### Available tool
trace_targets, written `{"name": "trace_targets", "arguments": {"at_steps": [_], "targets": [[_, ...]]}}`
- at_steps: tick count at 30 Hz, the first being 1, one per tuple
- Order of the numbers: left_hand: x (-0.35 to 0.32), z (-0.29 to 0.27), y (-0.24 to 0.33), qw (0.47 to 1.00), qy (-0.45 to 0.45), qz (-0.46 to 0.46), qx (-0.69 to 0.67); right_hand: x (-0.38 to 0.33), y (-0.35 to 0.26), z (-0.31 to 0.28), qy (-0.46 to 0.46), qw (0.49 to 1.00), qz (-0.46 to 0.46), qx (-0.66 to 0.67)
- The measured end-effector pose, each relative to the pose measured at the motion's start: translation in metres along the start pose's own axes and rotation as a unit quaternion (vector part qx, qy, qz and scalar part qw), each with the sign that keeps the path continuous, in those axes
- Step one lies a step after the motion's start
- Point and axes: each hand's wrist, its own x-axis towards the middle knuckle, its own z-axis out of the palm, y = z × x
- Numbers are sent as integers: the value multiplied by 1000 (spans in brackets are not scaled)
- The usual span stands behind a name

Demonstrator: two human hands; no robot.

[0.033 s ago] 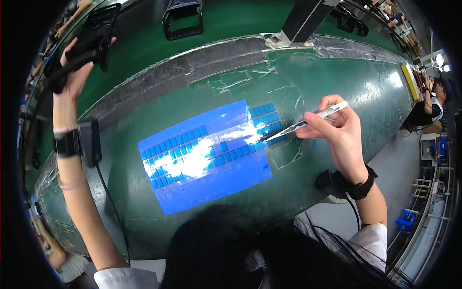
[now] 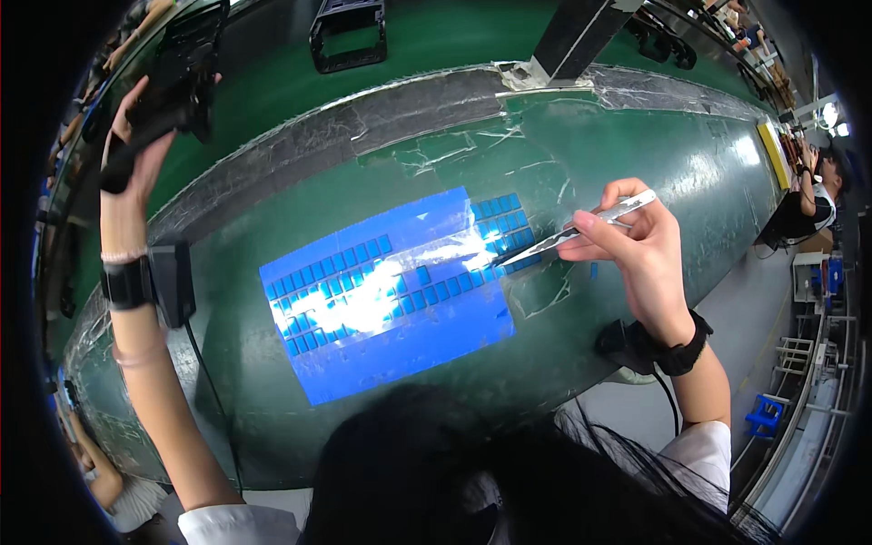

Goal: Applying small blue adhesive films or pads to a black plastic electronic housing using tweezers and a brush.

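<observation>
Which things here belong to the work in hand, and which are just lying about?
Apparently in use:
tweezers in the right hand
small blue pieces near their tips
blue sheet
black part in the left hand

Lying about:
black frame
yellow object
blue stool

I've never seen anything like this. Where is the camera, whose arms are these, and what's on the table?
There is no robot here: the arms belong to a person working bare-handed. A wide fisheye camera worn on their head looks down, so straight edges bend near the rim.

On the green work surface lies a blue sheet with rows of small blue pieces; more rows extend past its right edge. Glare hides some.

The right hand holds tweezers, tips near those pieces; whether they grip one is unclear. The left hand, raised at upper left, holds a blurred black part. Each wrist wears a dark strapped-on device.
</observation>
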Motion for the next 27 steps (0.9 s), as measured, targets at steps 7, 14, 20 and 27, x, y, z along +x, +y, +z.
{"name": "trace_targets", "arguments": {"at_steps": [7,14,20,27], "targets": [[-57,29,-29,988,-129,74,28,3,4,1,-6,1000,7,-18],[-57,36,-24,994,-33,-52,-91,3,5,1,-17,999,16,-22],[-62,44,-33,988,2,-81,-131,5,6,1,-17,999,19,-29],[-70,61,-39,980,-36,-113,-156,7,8,1,-23,999,22,-23]]}}
